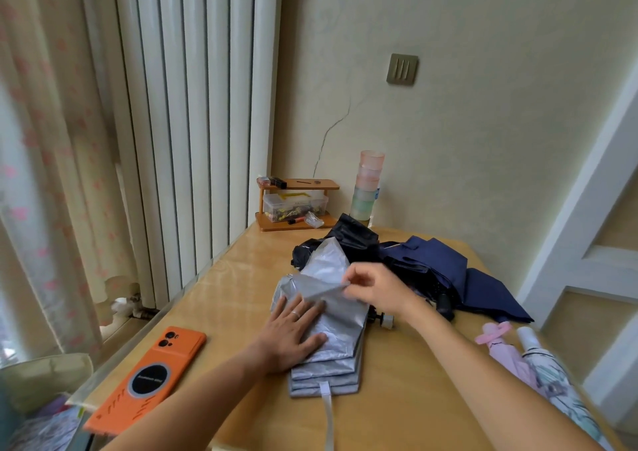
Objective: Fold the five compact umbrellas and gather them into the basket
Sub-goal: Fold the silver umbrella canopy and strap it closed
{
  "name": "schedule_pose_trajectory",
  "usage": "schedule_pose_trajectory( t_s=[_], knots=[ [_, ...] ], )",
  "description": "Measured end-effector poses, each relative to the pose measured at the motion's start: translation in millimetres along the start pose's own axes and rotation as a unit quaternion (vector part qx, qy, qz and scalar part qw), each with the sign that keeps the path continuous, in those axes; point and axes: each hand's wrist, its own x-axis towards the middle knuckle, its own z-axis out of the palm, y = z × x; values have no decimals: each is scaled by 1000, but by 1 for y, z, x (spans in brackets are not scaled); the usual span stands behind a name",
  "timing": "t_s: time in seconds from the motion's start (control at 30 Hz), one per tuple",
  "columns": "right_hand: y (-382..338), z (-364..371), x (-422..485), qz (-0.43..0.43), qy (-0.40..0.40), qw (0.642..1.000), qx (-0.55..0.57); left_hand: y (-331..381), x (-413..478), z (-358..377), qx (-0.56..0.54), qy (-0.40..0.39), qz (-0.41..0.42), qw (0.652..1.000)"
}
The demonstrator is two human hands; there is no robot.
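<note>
Head view: a table (pixel 241 271) seen from above, both forearms reaching in from the near edge.
Silver umbrella (pixel 340 343): lies at the middle of the table, its canopy pleated into flat stacked layers, a strap (pixel 328 412) trailing from its near end toward the table edge.
Left hand (pixel 293 330): flat, fingers straight and spread, pressing the left side of the silver umbrella down; a ring on one finger.
Right hand (pixel 374 286): thumb and fingertips pinch a loose flap (pixel 317 288) of the silver canopy, lifted just above the left hand's fingers.
Black umbrella (pixel 348 235): crumpled and unfolded, just beyond the silver one.
Navy umbrella (pixel 438 260): spread loosely to the right of the black one, behind the right wrist.
Pink umbrella (pixel 500 347): rolled, near right, beside the right forearm.
White umbrella (pixel 552 374): rolled and patterned, just right of the pink one, at the table's right edge.
Phone (pixel 148 378): orange, face down, near left corner.
Rack (pixel 297 185): wooden, far edge, with a clear box (pixel 295 205) on its lower shelf.
Cups (pixel 367 188): a pastel stack, right of the rack against the wall.
Radiator (pixel 193 105): tall and white, far left, with a curtain (pixel 45 174) left of it.
</note>
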Motion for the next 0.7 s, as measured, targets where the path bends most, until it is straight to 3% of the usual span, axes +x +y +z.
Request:
schedule_pose_trajectory(
  t_s=[0.1, 0.23, 0.33, 0.6, 0.7],
  knots=[
    [7, 17, -26, 34, -97, 990, -93, -1, 0, -2, -23, 18, 13, 1000],
    [28, 48, -51, -22, -57, 980, -191, 0, -5, -15, -208, 149, -52, 965],
    [41, 65, -62, -60, -18, 980, -188, -5, -9, -19, -254, 191, -123, 940],
    [47, 64, -71, -125, 31, 966, -226, -9, -12, -17, -120, 163, -156, 967],
    [51, 64, -73, -134, 27, 962, -235, -1, -11, -18, -46, 117, -177, 976]
  ],
)
